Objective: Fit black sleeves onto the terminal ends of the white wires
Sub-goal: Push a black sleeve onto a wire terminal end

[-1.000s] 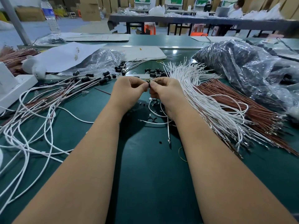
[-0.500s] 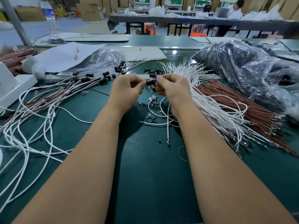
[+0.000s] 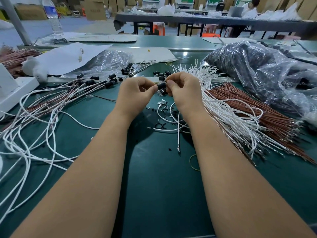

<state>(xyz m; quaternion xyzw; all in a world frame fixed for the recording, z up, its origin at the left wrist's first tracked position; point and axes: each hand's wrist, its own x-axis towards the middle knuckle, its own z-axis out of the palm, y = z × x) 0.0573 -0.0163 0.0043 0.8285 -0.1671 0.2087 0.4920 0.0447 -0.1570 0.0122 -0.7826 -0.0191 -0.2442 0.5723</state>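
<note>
Both hands meet above the green mat. My left hand and my right hand pinch a black sleeve between their fingertips, one hand at each end. A white wire hangs down from under my right hand, its metal terminal near the mat. Loose black sleeves lie just beyond the hands. A fan of bare white wires spreads out to the right. Sleeved white wires lie in a tangle at the left.
Brown wires lie right of the white fan. A large plastic bag of black parts fills the back right. A crumpled clear bag, white paper and a white block sit at the left. Small black clips lie below the hands.
The hands have drawn slightly apart. The black sleeve now shows plainly between the fingertips, where one second ago the fingers hid it.
</note>
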